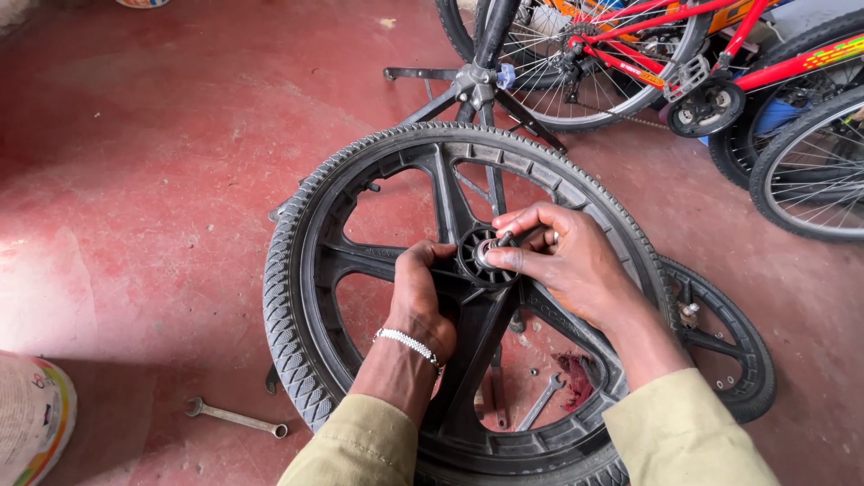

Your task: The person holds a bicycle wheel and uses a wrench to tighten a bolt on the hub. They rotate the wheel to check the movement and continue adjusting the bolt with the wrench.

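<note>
A black plastic-spoked bicycle wheel (468, 297) with knobby tyre is being held tilted above the red floor, a small metal axle part (493, 245) being seated in its hub.

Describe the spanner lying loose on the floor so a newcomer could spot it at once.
Start from the big black plastic-spoked wheel that both hands grip at mid-frame. Go to its lower left edge, out onto the red floor. The spanner lies there flat, slim and silver, alone outside the tyre, unlike the other tools seen through the wheel's openings.
</note>
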